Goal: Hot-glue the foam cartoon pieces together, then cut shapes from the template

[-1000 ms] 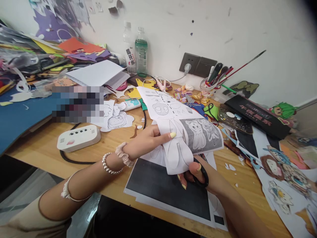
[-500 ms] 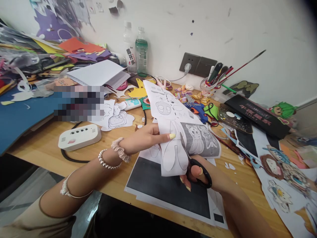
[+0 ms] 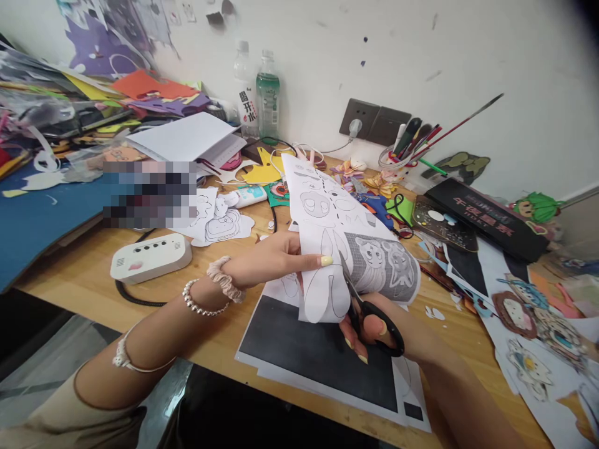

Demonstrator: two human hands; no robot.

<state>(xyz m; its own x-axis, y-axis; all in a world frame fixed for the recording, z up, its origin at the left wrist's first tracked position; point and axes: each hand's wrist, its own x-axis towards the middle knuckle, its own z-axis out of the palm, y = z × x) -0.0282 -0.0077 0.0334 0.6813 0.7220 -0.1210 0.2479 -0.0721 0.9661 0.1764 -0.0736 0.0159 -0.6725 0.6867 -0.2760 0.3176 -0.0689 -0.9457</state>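
Note:
My left hand (image 3: 292,255) pinches a printed sheet of paper (image 3: 309,215) at its left edge, thumb on top and the other fingers behind. Outlined cartoon shapes cover the sheet, and a grey printed panel curls away on its right side. In my right hand (image 3: 372,324) is a pair of black-handled scissors (image 3: 395,330), thumb through one loop. The blades, parted, stand at the paper beside the long rounded outlines. Beneath lies a white sheet with a large black rectangle (image 3: 309,349), flat on the wooden desk.
A white power strip (image 3: 152,259) sits left of my forearm. Two bottles (image 3: 267,93) stand against the wall, near piled coloured foam scraps (image 3: 159,87). To the right are a black box (image 3: 486,215), a pen holder (image 3: 397,159) and cut-out drawings (image 3: 528,368).
The scissors have opened and shifted slightly right and down. The sheet has turned a little and moved right, and its lower end sits higher with its right corner cut away.

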